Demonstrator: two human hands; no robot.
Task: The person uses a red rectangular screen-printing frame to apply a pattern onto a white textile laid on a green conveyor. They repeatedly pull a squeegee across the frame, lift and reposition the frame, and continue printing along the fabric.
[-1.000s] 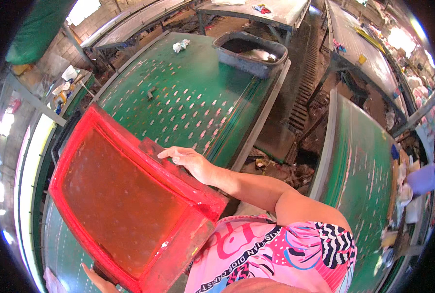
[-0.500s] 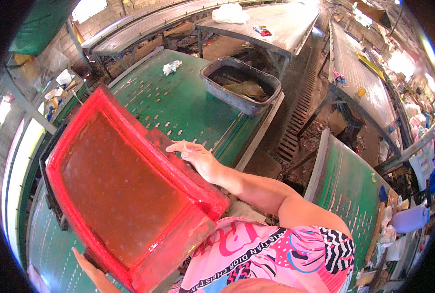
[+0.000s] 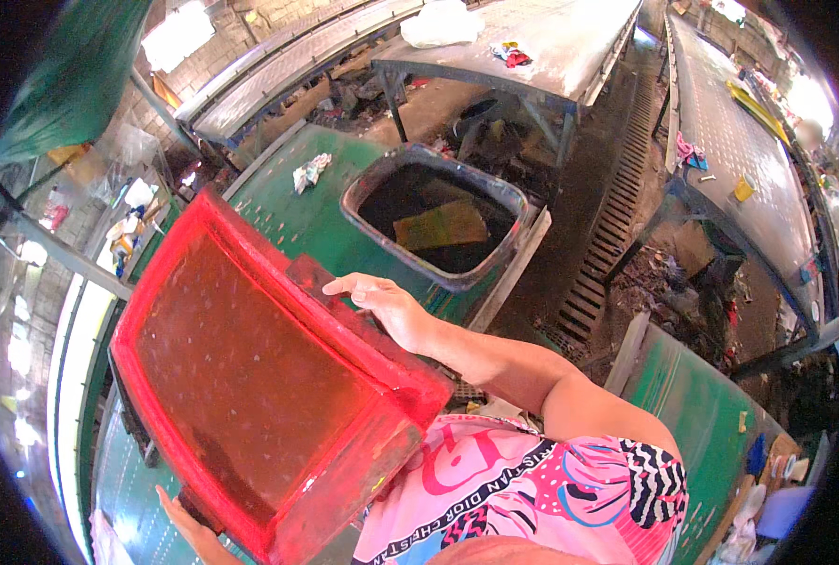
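A large screen-printing frame (image 3: 241, 367) is held tilted in front of me. It has a bright red border and a dark brown, translucent mesh in the middle. My right hand (image 3: 387, 309) grips its right edge by a dark block, with the index finger stretched out along it. At the lower left my left hand (image 3: 186, 529) supports the opposite edge next to another dark block. Part of that hand is hidden behind the frame.
A grey tub (image 3: 438, 212) of dark liquid with a yellowish block in it stands on a green table (image 3: 330, 221). A crumpled white cloth (image 3: 312, 173) lies nearby. More long tables (image 3: 532, 56) line the aisle, with a slotted floor drain (image 3: 613, 212) between them.
The view has shifted, and the tub shows more from above, its dark liquid now visible. The frame has moved slightly to the right and down in the picture; both hands keep their hold.
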